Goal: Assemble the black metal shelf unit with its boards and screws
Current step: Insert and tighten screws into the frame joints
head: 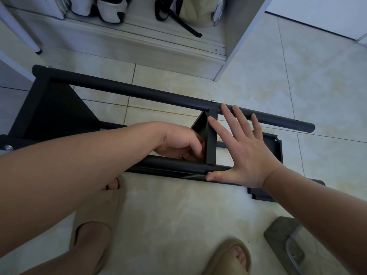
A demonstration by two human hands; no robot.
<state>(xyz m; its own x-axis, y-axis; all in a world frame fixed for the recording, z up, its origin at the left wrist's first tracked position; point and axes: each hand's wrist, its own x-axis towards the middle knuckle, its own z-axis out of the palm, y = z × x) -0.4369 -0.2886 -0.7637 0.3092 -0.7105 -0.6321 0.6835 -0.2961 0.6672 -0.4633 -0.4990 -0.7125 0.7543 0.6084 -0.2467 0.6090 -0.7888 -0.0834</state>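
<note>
Black metal shelf frame (139,92) lies sideways on the floor (178,215); our right hand (244,147) presses flat across it, bracing; our left hand (178,143) grips the middle board (210,139), probably aligning it.

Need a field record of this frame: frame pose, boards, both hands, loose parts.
shelf frame: on its side on tiled floor
middle board: spans far pole and near pole
left hand: grips middle board
right hand: open, fingers on far pole, thumb by near-pole screw
loose board: flat on floor, beyond right hand
</note>
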